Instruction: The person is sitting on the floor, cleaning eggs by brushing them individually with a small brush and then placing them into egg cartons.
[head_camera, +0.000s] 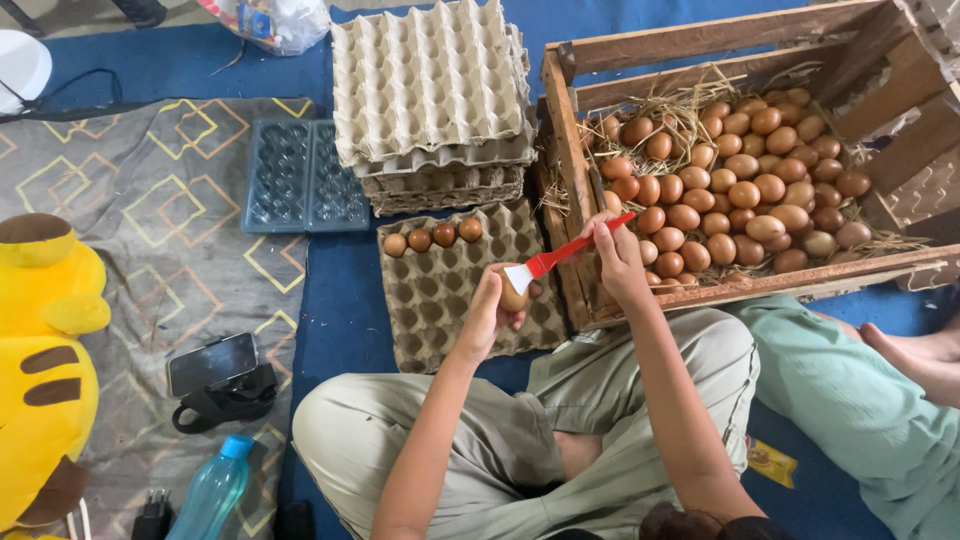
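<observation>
My left hand (490, 315) holds a brown egg (514, 297) over the lower right part of a grey cardboard egg tray (440, 300). My right hand (617, 258) grips a red-handled brush (560, 254) whose white bristles touch the top of the egg. Several brown eggs (432, 237) sit in a row along the tray's far edge. A wooden crate (570, 200) with straw and many brown eggs (735, 190) stands just right of the tray.
A stack of cardboard egg trays (430, 90) and a dark plastic egg tray (300, 175) lie further away. At left are a yellow plush toy (45, 350), a phone (212, 363) on a black strap, and a teal bottle (212, 490). Another person's foot (915, 355) is at right.
</observation>
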